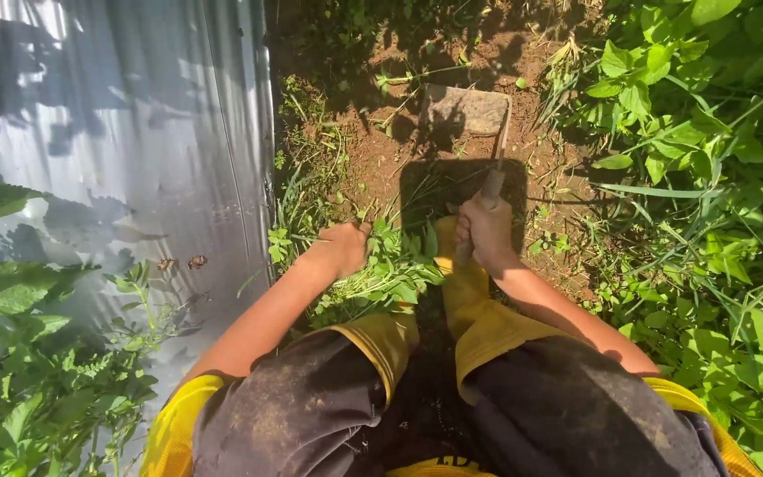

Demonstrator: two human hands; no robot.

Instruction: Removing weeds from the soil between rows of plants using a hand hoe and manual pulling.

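— Head view starts us at six o'clock: what do we have nearest?

— We see dark, dusty shorts (523, 415) over bent knees, with yellow rubber boots (474, 314) poking out between them. Just beyond, our two forearms run out toward twelve o'clock.

— And the hands?

— Our left hand (343, 247) is closed in a fist on a clump of leafy green weeds (390, 265), at about eleven o'clock from the knees. Our right hand (485, 231) is wrapped tight round the worn wooden handle of a short hand hoe (468, 110), at about one o'clock. The hands sit near each other but apart, the weeds between them.

— Where does the hoe lie?

— Its handle rises from the right fist toward twelve o'clock, and the flat, soil-caked metal blade rests on bare brown earth (381, 150) farther out.

— What surrounds us?

— At nine o'clock, a silvery plastic mulch sheet (134, 115) covers the ground, with broad-leaved green plants (19, 353) at its near edge. At three o'clock, dense sunlit green foliage (708, 177) crowds the soil patch.
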